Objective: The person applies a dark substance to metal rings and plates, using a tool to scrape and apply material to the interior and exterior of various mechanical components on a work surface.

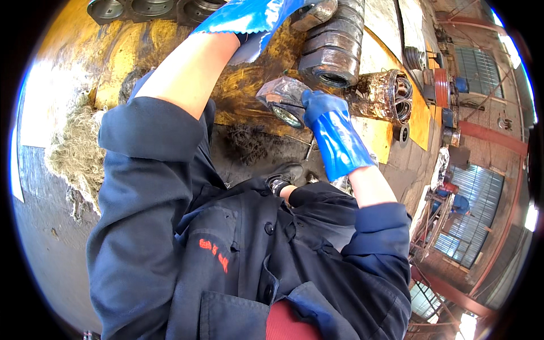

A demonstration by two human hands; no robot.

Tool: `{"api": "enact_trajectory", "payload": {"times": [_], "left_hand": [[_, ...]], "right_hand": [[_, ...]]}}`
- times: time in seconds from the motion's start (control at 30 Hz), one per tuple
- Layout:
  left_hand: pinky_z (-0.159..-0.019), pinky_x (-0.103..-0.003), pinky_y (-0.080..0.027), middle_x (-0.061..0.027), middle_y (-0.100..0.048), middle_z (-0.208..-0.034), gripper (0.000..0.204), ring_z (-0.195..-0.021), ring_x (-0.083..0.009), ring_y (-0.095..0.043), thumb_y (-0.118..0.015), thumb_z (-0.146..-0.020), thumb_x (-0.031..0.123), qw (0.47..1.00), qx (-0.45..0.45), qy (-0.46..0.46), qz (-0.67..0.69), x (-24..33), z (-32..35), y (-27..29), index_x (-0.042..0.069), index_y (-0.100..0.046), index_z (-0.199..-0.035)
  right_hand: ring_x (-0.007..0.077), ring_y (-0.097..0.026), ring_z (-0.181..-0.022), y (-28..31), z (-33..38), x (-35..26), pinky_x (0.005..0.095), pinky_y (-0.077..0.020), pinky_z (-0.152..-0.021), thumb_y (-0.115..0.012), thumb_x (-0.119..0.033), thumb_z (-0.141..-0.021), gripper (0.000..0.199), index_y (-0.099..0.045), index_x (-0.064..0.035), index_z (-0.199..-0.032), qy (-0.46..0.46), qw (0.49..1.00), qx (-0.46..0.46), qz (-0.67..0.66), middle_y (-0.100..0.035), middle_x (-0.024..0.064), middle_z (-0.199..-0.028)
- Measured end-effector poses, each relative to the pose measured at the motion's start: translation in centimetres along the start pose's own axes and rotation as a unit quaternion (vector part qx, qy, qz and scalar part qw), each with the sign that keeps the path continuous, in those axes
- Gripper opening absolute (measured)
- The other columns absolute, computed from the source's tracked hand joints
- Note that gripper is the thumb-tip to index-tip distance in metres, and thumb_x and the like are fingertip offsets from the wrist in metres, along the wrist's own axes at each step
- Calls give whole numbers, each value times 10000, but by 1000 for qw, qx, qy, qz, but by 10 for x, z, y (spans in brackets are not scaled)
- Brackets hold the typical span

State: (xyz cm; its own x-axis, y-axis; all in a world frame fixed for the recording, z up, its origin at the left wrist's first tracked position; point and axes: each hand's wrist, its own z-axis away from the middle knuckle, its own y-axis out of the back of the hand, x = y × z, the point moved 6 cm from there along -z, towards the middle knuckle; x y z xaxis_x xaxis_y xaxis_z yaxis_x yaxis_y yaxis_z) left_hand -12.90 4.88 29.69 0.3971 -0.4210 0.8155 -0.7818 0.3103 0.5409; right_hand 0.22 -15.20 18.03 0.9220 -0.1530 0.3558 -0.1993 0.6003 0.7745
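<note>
Dark cloth jacket (226, 255) | right hand (326, 113) – glossy blue glove – gripping greasy metal housing (283, 96) | left hand (255, 14) grip unclear

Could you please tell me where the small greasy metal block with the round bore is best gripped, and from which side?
Probably by its flat outer faces, coming from the near side, as the right hand in its blue glove does now. The metal block is angular, so flats give a surer hold than the oily edges. Its round bore faces down toward the floor, so keep fingers off that opening. The left hand is at the stacked rings.
</note>
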Motion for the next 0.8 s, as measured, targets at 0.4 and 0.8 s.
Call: {"api": "enact_trajectory", "payload": {"times": [0.4, 0.8], "left_hand": [[-1001, -439, -422, -291, -588, -1228, 586, -1194, -418, -533, -563, -896, 449, 991, 77, -110, -20, -18, 5, 5, -66, -617, -1169], [-959, -444, -434, -292, -608, -1149, 448, -1142, -411, -556, -549, -920, 353, 985, 67, -154, 48, -14, 26, 28, -38, -641, -1118]], "right_hand": [[313, -639, -1071, 40, -23, 8, 412, -488, -966, -589, -203, -844, 327, -649, -151, -1161, 11, 994, 51, -101, -675, 171, -1106], [324, -641, -1075, 51, -15, -24, 405, -499, -960, -598, -196, -820, 287, -695, -170, -1088, 38, 996, 3, -77, -678, 156, -1117]]}}
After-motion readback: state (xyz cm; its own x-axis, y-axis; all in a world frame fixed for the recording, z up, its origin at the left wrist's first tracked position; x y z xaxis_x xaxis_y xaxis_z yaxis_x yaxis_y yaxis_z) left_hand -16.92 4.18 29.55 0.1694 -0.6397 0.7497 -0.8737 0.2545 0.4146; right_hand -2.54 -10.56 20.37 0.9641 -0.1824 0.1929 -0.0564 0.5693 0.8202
